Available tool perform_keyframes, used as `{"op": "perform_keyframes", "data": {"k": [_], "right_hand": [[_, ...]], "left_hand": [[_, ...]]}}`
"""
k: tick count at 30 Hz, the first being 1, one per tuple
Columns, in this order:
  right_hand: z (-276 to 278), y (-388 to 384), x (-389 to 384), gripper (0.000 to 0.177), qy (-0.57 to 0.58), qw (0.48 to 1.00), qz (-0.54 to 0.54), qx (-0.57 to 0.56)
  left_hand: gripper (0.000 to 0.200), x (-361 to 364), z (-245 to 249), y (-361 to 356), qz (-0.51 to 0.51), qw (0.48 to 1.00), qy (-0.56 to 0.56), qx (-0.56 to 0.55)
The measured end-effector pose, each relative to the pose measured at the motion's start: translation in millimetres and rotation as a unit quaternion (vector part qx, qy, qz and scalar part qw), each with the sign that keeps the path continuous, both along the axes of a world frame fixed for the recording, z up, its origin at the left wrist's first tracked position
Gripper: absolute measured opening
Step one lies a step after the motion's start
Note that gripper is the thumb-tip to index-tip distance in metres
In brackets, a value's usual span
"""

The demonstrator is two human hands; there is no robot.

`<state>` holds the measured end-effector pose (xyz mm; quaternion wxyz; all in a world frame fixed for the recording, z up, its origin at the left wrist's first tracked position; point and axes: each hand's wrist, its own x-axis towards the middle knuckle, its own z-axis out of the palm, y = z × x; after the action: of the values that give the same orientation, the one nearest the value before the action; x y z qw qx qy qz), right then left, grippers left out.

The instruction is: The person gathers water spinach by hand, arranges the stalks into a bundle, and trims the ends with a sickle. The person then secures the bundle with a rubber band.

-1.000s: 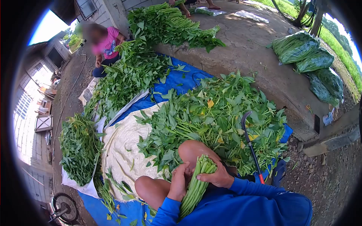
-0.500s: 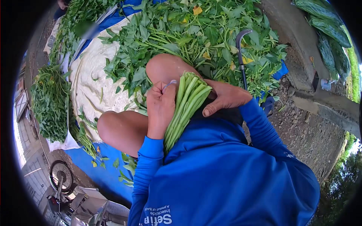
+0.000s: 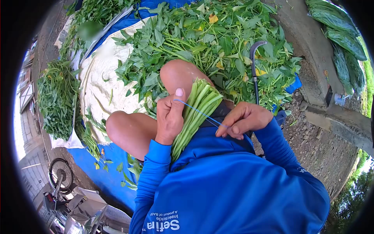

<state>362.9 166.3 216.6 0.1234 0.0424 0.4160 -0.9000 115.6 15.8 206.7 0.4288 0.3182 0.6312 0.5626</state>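
Note:
My left hand (image 3: pixel 170 117) is wrapped along the side of a bundle of long green leafy-vegetable stems (image 3: pixel 196 115), its thumb raised. A thin blue band (image 3: pixel 198 111), which looks like a rubber band, runs taut from that thumb across the stems. Its other end is pinched in the fingers of my right hand (image 3: pixel 245 121), just right of the bundle. The bundle leans over my lap, cut ends pointing away from me. Whether the band passes behind the stems is hidden.
Loose leafy stems (image 3: pixel 218 43) are heaped in front of my knees, with a sickle (image 3: pixel 255 70) lying on them. A pale sack (image 3: pixel 103 78) and a leafy bundle (image 3: pixel 58 101) are on the left. Wrapped green bundles (image 3: pixel 343 43) lie far right, near a concrete ledge (image 3: pixel 339 119).
My right hand has left the bundle's side and moved down and right, stretching the blue band. My left thumb has lifted, with the band across it. The view has shifted slightly.

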Motion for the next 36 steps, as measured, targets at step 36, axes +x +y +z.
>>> {"op": "perform_keyframes", "data": {"k": [36], "right_hand": [[-64,-74,-133,0.037,-0.249,0.918,-0.109,-0.288]], "left_hand": [[0.088,-56,54,-101,-0.079,0.972,-0.217,-0.042]]}}
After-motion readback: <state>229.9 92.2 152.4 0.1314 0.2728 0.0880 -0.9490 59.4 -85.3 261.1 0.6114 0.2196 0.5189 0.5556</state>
